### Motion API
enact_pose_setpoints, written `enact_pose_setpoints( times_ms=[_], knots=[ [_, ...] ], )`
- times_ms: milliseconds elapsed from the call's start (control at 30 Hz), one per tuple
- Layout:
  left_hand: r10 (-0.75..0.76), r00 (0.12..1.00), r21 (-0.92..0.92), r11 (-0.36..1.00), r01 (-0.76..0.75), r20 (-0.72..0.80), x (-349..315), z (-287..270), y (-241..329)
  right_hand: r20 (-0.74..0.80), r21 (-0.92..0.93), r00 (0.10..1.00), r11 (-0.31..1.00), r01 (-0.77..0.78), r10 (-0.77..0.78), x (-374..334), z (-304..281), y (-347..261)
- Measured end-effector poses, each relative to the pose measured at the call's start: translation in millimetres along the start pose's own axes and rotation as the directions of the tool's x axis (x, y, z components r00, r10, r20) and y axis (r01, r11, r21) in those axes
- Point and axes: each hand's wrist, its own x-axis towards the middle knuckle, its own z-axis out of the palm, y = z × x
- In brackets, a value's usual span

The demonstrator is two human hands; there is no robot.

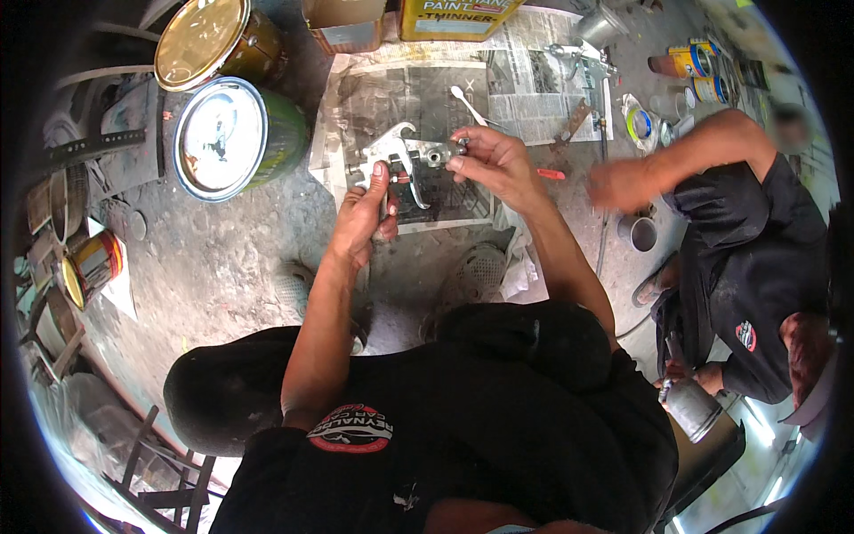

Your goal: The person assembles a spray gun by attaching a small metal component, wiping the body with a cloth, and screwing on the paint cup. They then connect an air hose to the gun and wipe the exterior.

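Observation:
A silver spray gun (391, 145) is held up in front of me, above newspaper sheets (440, 89) spread on the floor. My left hand (360, 216) is closed round one end of it, thumb along the metal. The curved trigger hangs down between my hands. At the gun's other end, the fingers and thumb of my right hand (500, 169) pinch a small metal part, mostly hidden by the fingertips. Beyond the gun, a white plastic spoon (467, 104) lies on the paper.
Two large paint cans (283, 133) stand at left, near a cardboard box (345, 25) and a yellow rectangular can (455, 18). Another spray gun (580, 60) lies at the paper's far right. At right, a co-worker's blurred hand (620, 184) reaches in; their other hand holds a metal cup (692, 411).

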Motion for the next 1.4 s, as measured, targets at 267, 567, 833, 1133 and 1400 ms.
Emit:
enact_pose_setpoints(
  times_ms=[267,567,833,1133,1400],
  knots=[
    [-0.075,0.997,-0.046,0.996,0.076,0.023,3,1,-3,0.058,-0.044,0.987,0.987,0.153,-0.150,5,-9,21],
    [-0.098,0.994,0.026,0.995,0.099,-0.041,7,-5,-16,-0.128,-0.262,0.964,0.930,-0.258,0.231,0,3,26],
    [-0.104,0.994,-0.002,0.995,0.104,-0.045,11,-5,-13,-0.090,-0.250,0.994,0.965,-0.077,0.056,2,5,27],
    [-0.025,1.000,0.074,0.997,0.026,-0.014,12,-6,-14,-0.122,-0.316,0.989,0.942,-0.114,0.079,5,-2,39],
    [0.062,0.998,0.045,0.997,-0.061,-0.013,11,-5,-12,-0.091,-0.240,0.977,0.948,-0.209,0.193,6,4,22]
  ],
)
